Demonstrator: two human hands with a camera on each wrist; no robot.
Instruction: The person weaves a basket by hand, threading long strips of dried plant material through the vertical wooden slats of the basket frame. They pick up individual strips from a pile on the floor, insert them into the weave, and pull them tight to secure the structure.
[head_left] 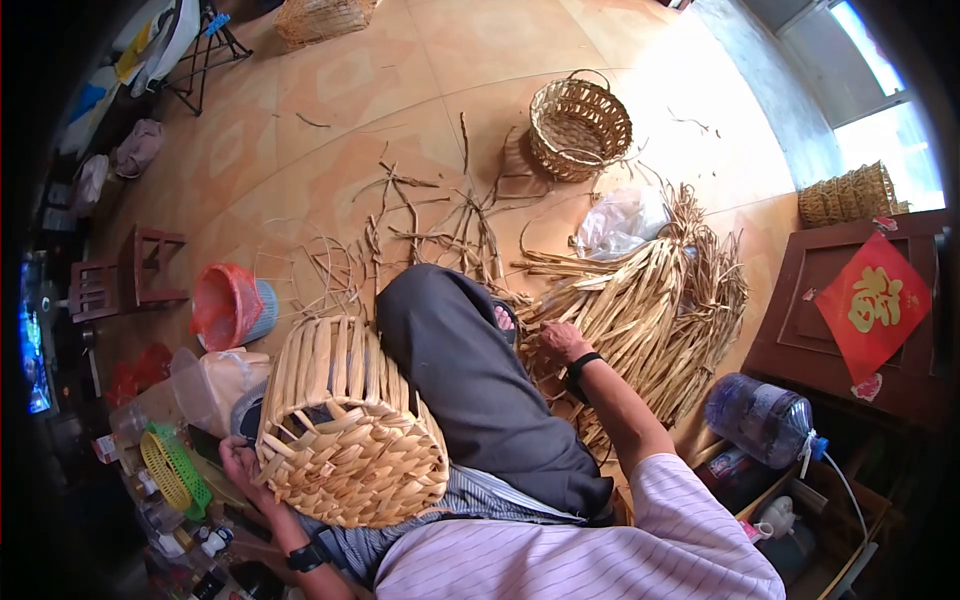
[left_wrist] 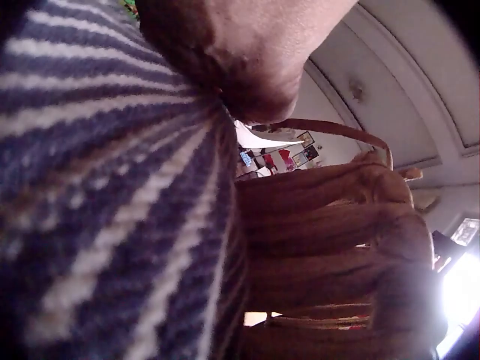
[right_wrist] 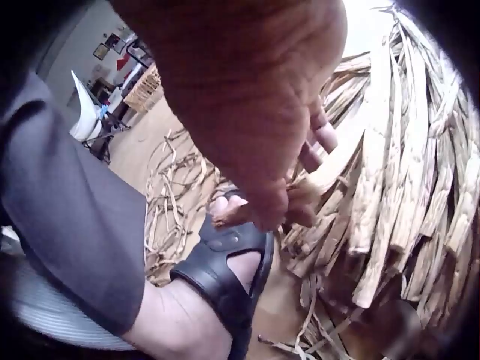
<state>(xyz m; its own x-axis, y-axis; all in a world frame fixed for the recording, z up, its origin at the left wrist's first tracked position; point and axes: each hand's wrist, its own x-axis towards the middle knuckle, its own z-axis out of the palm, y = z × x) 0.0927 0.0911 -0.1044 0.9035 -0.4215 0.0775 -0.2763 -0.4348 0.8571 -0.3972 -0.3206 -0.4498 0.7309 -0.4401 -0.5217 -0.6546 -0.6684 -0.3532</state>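
Observation:
An unfinished woven basket [head_left: 355, 465] lies tipped on the lap, its plaited base toward the body and pale upright stalks pointing away. Beside its left side is my left hand [head_left: 245, 472], close against the weave; its finger grip is unclear. The left wrist view shows part of that hand [left_wrist: 240, 52] above brown basket stalks [left_wrist: 307, 262]. My right hand [head_left: 562, 342] is at the near-left edge of a dried stalk bundle [head_left: 640, 300]. In the right wrist view the right hand [right_wrist: 251, 112] pinches a stalk [right_wrist: 301, 196] between thumb and fingers, above the sandalled foot.
Loose twisted stalks [head_left: 400, 215] are scattered on the floor beyond the knee. A finished round basket [head_left: 580, 130] stands farther off, near a plastic bag [head_left: 620, 222]. At left is a red-lined bin [head_left: 228, 308]; at right, a large water bottle [head_left: 760, 420] beside a cabinet.

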